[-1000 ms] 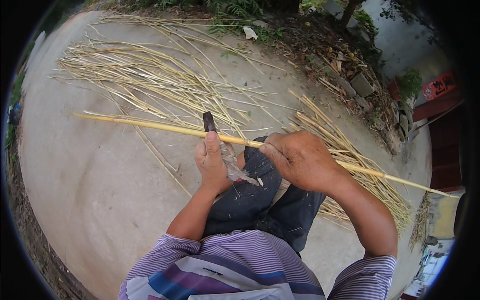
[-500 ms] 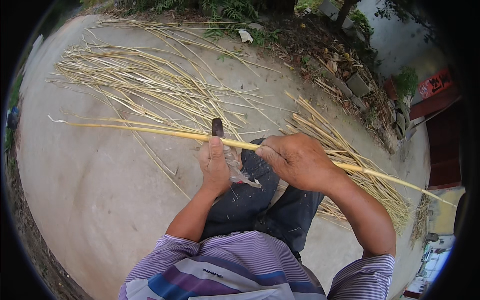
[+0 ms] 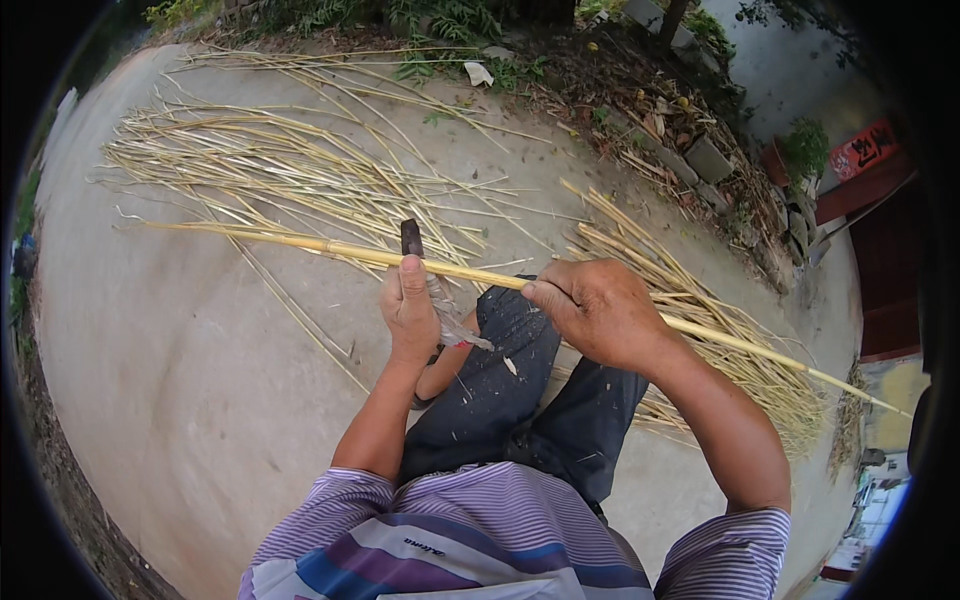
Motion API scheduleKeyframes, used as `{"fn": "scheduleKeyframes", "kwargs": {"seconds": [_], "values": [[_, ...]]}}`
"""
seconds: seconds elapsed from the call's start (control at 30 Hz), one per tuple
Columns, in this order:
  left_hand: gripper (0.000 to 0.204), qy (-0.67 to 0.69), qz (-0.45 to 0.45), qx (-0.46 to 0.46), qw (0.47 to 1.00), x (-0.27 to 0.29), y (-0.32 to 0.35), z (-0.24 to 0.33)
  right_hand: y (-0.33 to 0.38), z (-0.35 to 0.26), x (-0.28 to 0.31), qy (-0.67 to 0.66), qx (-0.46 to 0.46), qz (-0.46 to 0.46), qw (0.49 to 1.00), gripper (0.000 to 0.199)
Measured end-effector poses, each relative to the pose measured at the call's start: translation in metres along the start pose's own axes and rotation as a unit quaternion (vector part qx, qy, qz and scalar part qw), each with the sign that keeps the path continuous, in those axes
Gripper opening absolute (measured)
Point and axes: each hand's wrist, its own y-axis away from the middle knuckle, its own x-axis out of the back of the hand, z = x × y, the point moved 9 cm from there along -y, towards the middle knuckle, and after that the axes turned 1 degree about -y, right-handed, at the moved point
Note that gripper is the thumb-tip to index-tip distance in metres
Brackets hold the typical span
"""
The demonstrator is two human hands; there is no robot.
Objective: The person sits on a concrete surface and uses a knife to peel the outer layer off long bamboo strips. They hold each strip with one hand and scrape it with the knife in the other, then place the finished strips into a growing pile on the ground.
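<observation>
A long yellow cane stalk [image 3: 470,272] lies crosswise in front of me, thin toward both ends. My left hand [image 3: 408,315] is closed round a short dark blade [image 3: 411,238] whose lower part is wrapped in crumpled clear plastic [image 3: 452,318]. The left thumb presses the stalk against the blade, which stands up behind it. My right hand [image 3: 600,312] grips the same stalk farther right, thumb on top. Beyond that hand the stalk runs on past my right forearm. The fingers under the plastic are mostly hidden.
Many slender stalks [image 3: 290,165] lie spread on the concrete [image 3: 200,380] at the far left. A second bundle of stalks [image 3: 720,345] lies to my right. Pale shavings dot my dark trousers [image 3: 490,390]. Debris and blocks [image 3: 708,160] line the far right edge.
My left hand and the blade have shifted left along the stalk, widening the gap to my right hand. The right hand keeps its grip. The view has moved slightly.
</observation>
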Motion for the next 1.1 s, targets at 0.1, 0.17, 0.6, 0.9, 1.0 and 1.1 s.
{"fn": "scheduleKeyframes", "kwargs": {"seconds": [0.1, 0.17, 0.6, 0.9, 1.0, 1.1], "values": [[0.047, -0.094, -0.006, -0.079, 0.992, -0.016, 0.012, -0.005, -0.002, -0.005, -0.01, 0.032, 0.005, 0.016, 0.999, 0.031], [0.047, -0.154, -0.04, -0.125, 0.979, -0.032, 0.022, -0.001, -0.004, -0.003, -0.016, 0.021, 0.012, 0.023, 0.999, 0.031], [0.047, -0.097, -0.017, -0.108, 0.989, -0.041, 0.021, -0.001, -0.001, 0.004, -0.008, 0.008, -0.007, 0.014, 1.0, 0.029], [0.053, -0.164, -0.075, -0.127, 0.975, -0.055, 0.024, -0.006, -0.002, 0.006, -0.008, 0.032, -0.006, 0.04, 0.999, 0.03], [0.053, -0.144, -0.062, -0.123, 0.98, -0.054, 0.024, 0.0, -0.004, -0.002, -0.01, 0.017, -0.005, 0.033, 0.999, 0.03], [0.05, -0.102, -0.056, -0.056, 0.992, -0.035, 0.012, -0.024, -0.004, 0.002, -0.01, 0.001, 0.007, 0.029, 1.0, 0.029]]}}
